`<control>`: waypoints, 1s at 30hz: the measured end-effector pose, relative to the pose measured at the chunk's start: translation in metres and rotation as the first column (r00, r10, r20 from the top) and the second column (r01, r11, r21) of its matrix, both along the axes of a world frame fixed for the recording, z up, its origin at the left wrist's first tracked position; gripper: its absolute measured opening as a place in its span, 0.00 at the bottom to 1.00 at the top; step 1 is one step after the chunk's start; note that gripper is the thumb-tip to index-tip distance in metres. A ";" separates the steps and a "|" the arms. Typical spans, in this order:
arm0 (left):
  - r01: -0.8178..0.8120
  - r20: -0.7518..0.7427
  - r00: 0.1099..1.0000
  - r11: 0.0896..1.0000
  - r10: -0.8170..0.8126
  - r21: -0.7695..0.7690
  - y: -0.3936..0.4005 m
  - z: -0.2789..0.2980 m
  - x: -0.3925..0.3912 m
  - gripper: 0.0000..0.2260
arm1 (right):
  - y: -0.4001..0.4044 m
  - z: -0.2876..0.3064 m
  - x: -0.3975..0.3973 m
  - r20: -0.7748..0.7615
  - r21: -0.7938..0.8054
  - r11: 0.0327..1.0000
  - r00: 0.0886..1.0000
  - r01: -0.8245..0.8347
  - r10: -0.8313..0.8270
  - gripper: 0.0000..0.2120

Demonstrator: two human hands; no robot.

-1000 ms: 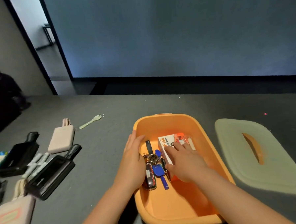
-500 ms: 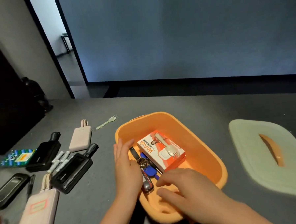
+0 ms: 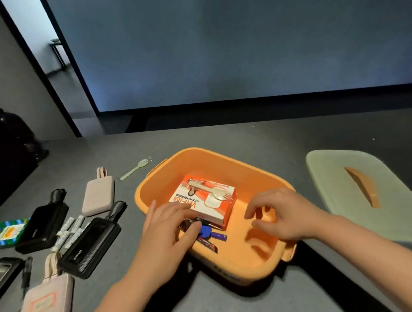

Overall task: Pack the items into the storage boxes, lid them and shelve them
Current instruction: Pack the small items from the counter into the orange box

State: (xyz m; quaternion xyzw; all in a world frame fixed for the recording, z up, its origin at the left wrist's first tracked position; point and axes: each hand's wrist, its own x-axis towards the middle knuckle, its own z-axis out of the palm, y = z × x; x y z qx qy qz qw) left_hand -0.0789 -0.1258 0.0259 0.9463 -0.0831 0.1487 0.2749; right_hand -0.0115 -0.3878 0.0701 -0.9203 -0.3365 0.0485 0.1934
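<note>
Packing the orange plastic storage box (image 3: 254, 177), frame centre.
My left hand (image 3: 167, 227) pinches the key bunch (image 3: 204, 230) inside; my right hand (image 3: 283, 215) hovers loosely curled, empty. Keys could snag the orange-white carton (image 3: 202, 199).

Bare indoor room: dark table (image 3: 223, 136), blank wall (image 3: 218, 43), open doorway (image 3: 39, 52).

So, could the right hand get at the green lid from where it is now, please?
Probably yes: the right hand hovers empty over the orange box, and the green lid lies flat on the table just to its right, with nothing between them.
</note>
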 end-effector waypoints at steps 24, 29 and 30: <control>-0.102 0.239 0.968 0.990 0.076 0.097 -0.010 -0.016 -0.007 0.14 | -0.027 -0.011 -0.017 -0.015 -0.135 0.988 0.997 -0.079 0.078 0.24; -0.146 0.172 0.975 0.989 0.143 0.006 -0.019 -0.018 -0.013 0.12 | -0.017 -0.010 -0.023 0.005 -0.059 0.997 0.999 -0.049 0.050 0.06; -0.155 0.152 0.976 0.988 0.157 -0.025 -0.019 -0.017 -0.015 0.11 | -0.009 -0.010 -0.026 0.019 -0.040 0.999 0.999 -0.035 0.036 0.06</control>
